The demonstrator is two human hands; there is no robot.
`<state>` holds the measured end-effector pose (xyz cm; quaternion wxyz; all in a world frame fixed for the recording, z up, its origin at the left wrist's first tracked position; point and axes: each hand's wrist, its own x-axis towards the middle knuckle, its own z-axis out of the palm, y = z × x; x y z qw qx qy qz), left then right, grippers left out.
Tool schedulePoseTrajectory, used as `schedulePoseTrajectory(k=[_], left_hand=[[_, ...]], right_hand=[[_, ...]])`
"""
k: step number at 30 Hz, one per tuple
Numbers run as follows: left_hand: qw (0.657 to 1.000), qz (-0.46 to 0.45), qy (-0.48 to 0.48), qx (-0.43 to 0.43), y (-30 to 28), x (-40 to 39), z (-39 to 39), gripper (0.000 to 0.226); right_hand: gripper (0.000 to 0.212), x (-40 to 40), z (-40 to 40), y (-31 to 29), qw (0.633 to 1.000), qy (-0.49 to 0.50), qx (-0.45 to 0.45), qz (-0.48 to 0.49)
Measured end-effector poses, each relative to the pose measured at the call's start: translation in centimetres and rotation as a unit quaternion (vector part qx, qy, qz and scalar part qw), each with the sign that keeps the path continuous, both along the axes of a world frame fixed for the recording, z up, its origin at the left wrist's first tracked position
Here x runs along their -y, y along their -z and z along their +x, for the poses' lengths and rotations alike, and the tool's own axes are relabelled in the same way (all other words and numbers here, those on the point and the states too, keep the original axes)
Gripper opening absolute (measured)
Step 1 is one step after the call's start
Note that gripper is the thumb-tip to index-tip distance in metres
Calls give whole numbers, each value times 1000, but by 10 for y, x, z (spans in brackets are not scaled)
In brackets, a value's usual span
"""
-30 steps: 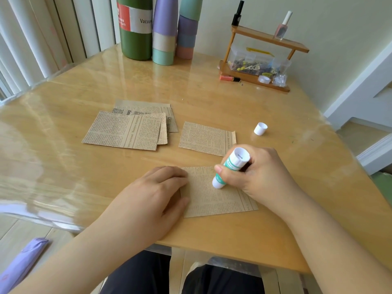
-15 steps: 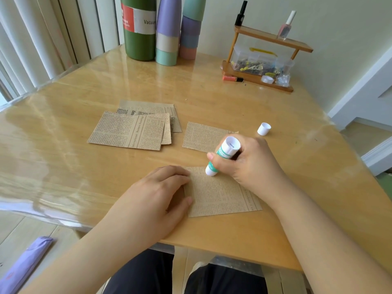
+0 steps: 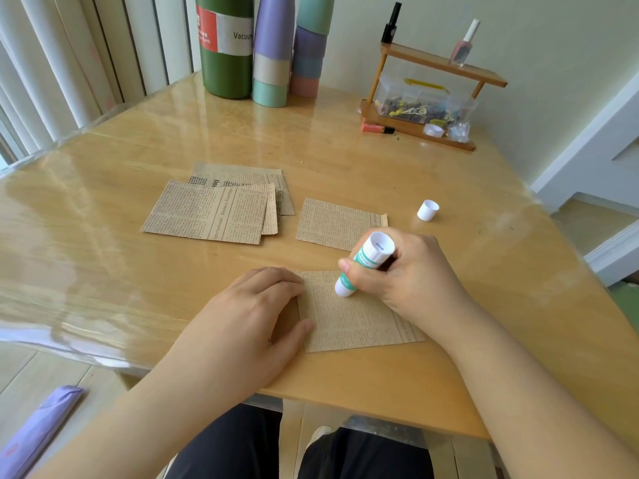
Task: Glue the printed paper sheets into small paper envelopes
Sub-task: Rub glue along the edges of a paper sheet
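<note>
A brown newsprint sheet [image 3: 356,319] lies near the table's front edge. My left hand [image 3: 256,316] rests flat on its left part, fingers loosely bent, covering that side. My right hand [image 3: 404,274] grips a white and green glue stick [image 3: 363,264], tilted, with its lower tip touching the sheet near its top edge. The glue stick's white cap [image 3: 428,210] stands alone to the right. Another printed sheet [image 3: 332,223] lies just beyond my right hand, and a stack of printed sheets [image 3: 214,210] lies to the left of it.
Three tall bottles [image 3: 228,46] stand at the table's far edge. A small wooden shelf [image 3: 425,98] with a clear box, bottles and an orange marker sits at the far right. The wooden table [image 3: 103,236] has a glossy cover; its front edge runs below my hands.
My right hand has slid the glue stick's tip up and to the left along the sheet's top part, then slightly back down. My left hand has stayed on the sheet.
</note>
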<state>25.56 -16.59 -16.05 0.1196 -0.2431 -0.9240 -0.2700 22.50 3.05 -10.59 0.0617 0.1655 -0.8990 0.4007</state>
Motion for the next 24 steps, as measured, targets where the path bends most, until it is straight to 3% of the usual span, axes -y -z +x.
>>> schedulePoseTrajectory(k=[11, 24], left_hand=[[1000, 9, 1, -4, -1, 1, -1, 41], [1000, 15, -1, -2, -2, 0, 1, 38]], right_hand=[[30, 12, -17, -2, 999, -11, -30, 32], [29, 1, 11, 1, 1000, -31, 2, 1]])
